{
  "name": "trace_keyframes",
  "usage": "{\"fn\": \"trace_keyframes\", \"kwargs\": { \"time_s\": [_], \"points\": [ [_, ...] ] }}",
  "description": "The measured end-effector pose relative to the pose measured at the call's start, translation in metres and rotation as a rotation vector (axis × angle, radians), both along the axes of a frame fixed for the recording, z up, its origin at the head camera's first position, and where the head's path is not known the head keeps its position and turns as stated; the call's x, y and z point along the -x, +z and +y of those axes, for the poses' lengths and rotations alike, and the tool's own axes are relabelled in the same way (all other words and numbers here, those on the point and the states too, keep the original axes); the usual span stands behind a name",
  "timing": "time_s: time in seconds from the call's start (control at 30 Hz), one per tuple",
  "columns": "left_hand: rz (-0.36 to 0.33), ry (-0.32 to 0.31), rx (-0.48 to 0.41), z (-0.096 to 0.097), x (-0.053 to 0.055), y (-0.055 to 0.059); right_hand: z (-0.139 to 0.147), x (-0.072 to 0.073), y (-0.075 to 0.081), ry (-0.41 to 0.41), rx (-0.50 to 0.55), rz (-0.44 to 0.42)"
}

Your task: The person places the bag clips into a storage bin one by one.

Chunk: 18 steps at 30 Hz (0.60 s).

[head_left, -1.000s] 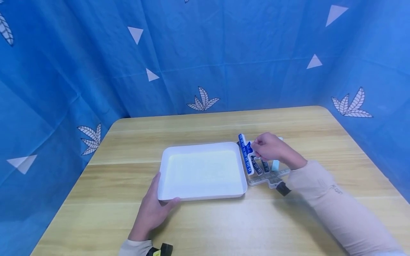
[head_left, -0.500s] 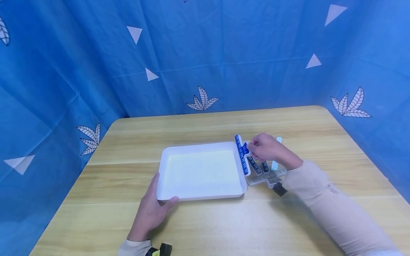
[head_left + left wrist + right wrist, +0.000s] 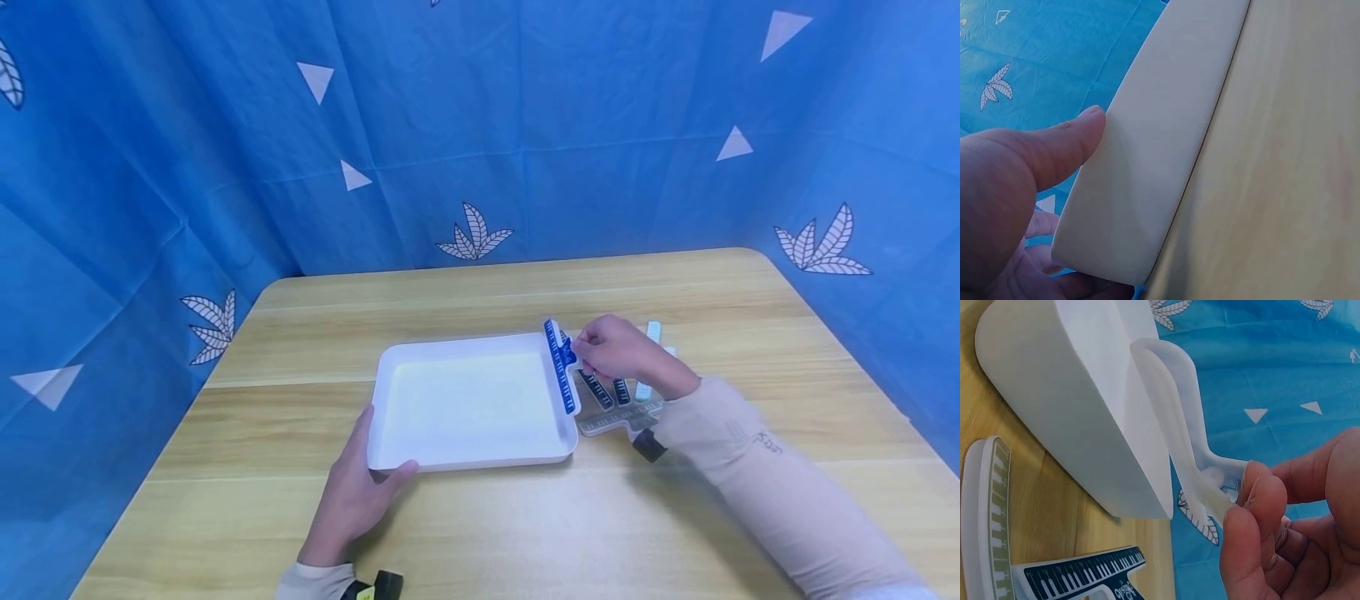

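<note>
My left hand (image 3: 352,487) grips the near left corner of a shallow white tray (image 3: 472,408). In the left wrist view, the thumb presses the outer wall of the tray (image 3: 1166,94) and the fingers curl around its corner. Between thumb and fingers, my right hand (image 3: 618,346) pinches a blue clip (image 3: 561,371) printed with piano keys. That clip is tilted over the tray's right rim; the right wrist view shows the raised, pale underside of the clip (image 3: 1172,387) beside the tray wall (image 3: 1066,419). Whether clip and rim touch, I cannot tell.
Right of the tray lie several more piano-key clips: a dark one (image 3: 597,392), a grey translucent one (image 3: 611,419) and a light blue one (image 3: 645,390), partly under my right arm. A blue patterned curtain (image 3: 480,125) hangs behind the wooden table (image 3: 225,433).
My right hand has moved left with the blue clip, from beside the tray to over its right rim. My left hand has stayed on the tray corner.
</note>
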<state>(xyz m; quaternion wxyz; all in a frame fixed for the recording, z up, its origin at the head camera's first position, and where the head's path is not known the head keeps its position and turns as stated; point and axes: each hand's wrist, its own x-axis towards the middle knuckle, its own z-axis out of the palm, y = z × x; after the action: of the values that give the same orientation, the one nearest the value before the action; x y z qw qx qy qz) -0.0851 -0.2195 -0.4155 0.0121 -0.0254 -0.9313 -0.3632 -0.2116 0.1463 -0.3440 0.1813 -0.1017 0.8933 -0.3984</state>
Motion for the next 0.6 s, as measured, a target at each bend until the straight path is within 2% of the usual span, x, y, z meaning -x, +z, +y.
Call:
{"fn": "trace_keyframes", "kwargs": {
  "time_s": [0.17, 0.6],
  "points": [
    [0.022, -0.003, -0.004, 0.000, -0.001, -0.001, -0.003, 0.001, -0.001, 0.025, -0.017, 0.009],
    [0.009, 0.006, 0.006, -0.001, 0.001, -0.002, -0.011, 0.003, -0.003, 0.016, 0.014, -0.026]
  ]
}}
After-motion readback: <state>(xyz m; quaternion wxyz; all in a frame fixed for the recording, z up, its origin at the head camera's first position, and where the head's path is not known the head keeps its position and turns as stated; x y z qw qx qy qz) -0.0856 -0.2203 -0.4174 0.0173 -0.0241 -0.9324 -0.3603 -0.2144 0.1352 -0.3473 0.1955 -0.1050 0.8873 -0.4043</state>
